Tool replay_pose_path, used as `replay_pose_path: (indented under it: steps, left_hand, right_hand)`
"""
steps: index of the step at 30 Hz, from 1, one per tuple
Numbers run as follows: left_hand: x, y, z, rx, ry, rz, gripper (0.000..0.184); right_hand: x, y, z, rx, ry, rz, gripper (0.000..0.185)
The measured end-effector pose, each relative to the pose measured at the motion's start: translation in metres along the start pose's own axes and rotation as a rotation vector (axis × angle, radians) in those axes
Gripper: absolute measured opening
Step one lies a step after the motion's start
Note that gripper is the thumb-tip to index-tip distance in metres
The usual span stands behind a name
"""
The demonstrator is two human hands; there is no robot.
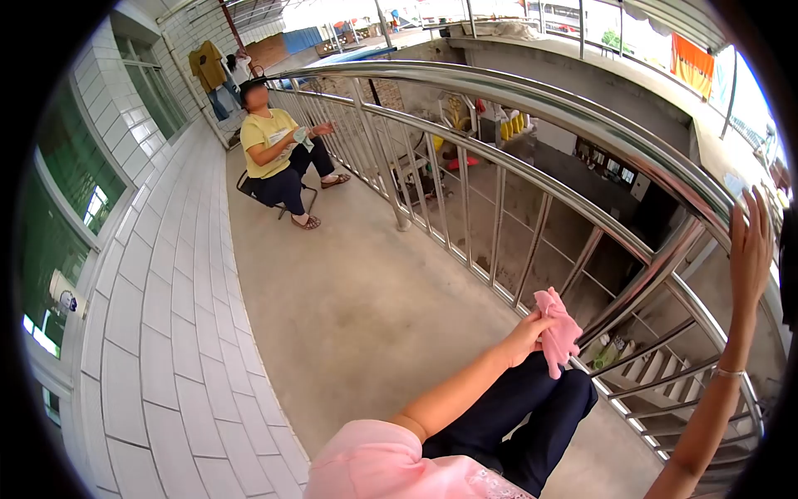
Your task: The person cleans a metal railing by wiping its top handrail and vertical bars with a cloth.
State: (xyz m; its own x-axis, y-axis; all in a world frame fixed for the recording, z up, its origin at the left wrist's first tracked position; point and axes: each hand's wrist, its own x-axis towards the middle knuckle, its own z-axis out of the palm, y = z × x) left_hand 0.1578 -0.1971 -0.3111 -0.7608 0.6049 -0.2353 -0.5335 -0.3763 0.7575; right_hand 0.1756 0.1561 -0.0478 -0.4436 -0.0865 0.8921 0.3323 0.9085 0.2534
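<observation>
My left hand [524, 339] is closed round a folded pink cloth [561, 333], held above my dark-trousered knees. Part of the cloth hangs down beside the fingers. At the right, my right hand [751, 245] is raised at the metal handrail [665, 187], its fingers stretched out and pointing up. Nothing shows in it; whether the palm touches the rail is unclear. A bracelet circles that wrist.
A person in a yellow top [270, 141] sits on a low chair farther along the balcony, holding a light cloth. A tiled wall [166, 333] runs along the left. Beyond the railing lie a lower yard and stairs [665, 366]. Clothes [208, 71] hang at the far end.
</observation>
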Motion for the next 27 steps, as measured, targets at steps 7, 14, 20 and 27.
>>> replay_pose_path:
  steps: [7, 14, 20, 27]
  left_hand:
    - [-0.031, 0.006, 0.017, 0.016, -0.005, 0.059, 0.038]
    - [-0.041, -0.012, 0.047, 0.272, -0.111, 0.249, 0.040]
    - [-0.051, -0.030, 0.056, 0.388, -0.169, 0.145, 0.044]
    - [-0.055, -0.043, 0.061, 0.366, -0.119, 0.205, 0.060]
  right_hand:
    - [-0.116, -0.141, -0.094, 0.881, -0.341, 0.111, 0.035]
    - [-0.251, -0.205, -0.101, 1.494, -0.899, 0.677, 0.046]
    - [-0.290, -0.190, -0.109, 1.539, -0.870, 0.849, 0.032]
    - [-0.295, -0.174, -0.132, 1.280, -0.586, 0.648, 0.019]
